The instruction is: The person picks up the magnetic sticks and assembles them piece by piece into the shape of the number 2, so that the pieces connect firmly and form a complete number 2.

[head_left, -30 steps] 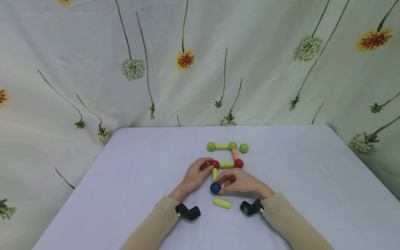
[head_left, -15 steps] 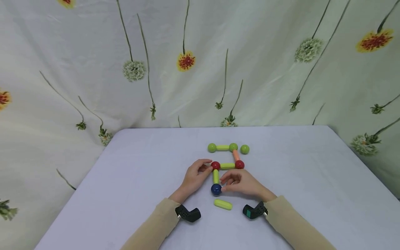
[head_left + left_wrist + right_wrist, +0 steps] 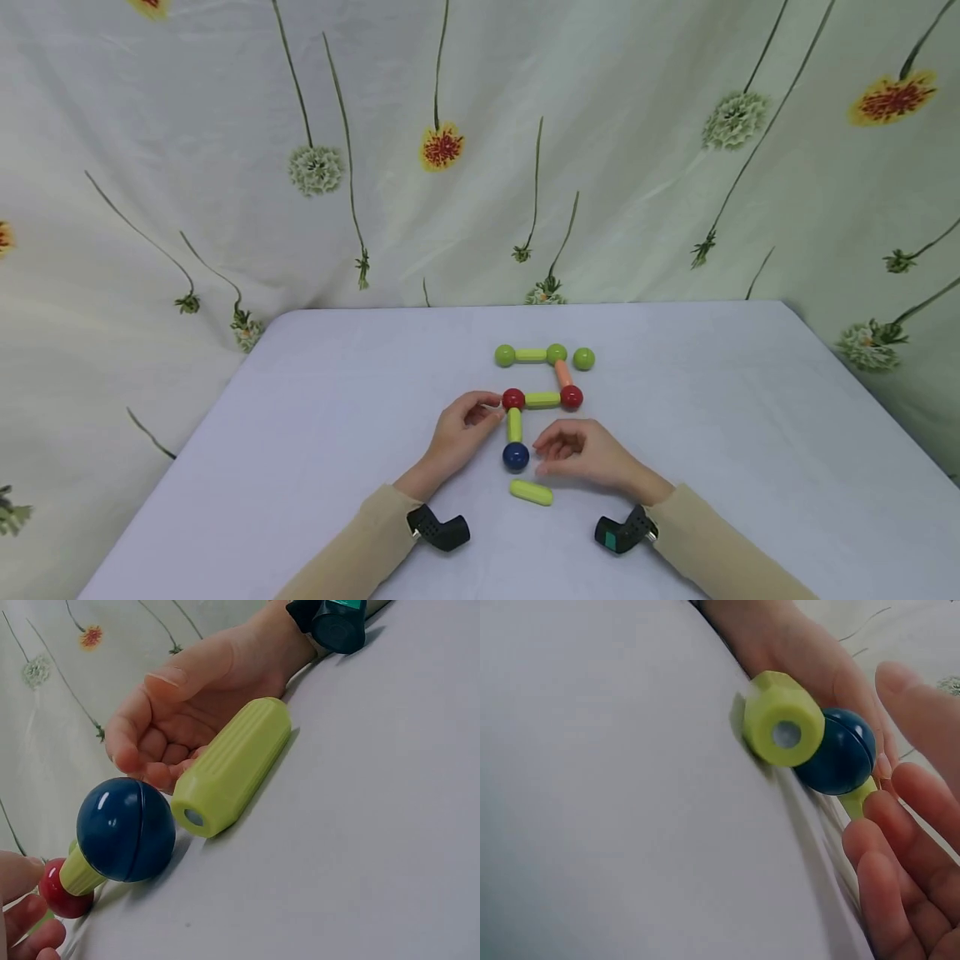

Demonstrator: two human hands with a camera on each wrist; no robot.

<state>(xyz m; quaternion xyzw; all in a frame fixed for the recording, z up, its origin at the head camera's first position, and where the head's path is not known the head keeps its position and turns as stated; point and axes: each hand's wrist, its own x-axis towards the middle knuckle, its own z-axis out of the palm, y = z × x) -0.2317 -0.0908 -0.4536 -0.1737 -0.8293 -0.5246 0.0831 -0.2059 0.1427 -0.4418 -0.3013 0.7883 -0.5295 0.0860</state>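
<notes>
A chain of magnetic sticks and balls lies on the table. Its near end is a dark blue ball (image 3: 516,456) joined by a yellow-green stick (image 3: 514,425) to a red ball (image 3: 513,400). My left hand (image 3: 459,432) rests beside that red ball, relaxed fingertips right at its left side. Just right of the blue ball, my right hand (image 3: 588,454) is held with loosely bent fingers and nothing between them. A loose yellow-green stick (image 3: 232,769) lies in front of the blue ball; the right wrist view shows the metal disc in its end.
From the first red ball, another yellow-green stick (image 3: 542,400) leads to a second red ball (image 3: 572,397). An orange stick (image 3: 563,374) continues to a green ball (image 3: 557,354), then a stick and another green ball (image 3: 505,356). A separate green ball (image 3: 583,359) sits to the right.
My right hand has let go of the blue ball and drawn back to the right. The left fingers have eased slightly away from the red ball. The chain has stayed put.
</notes>
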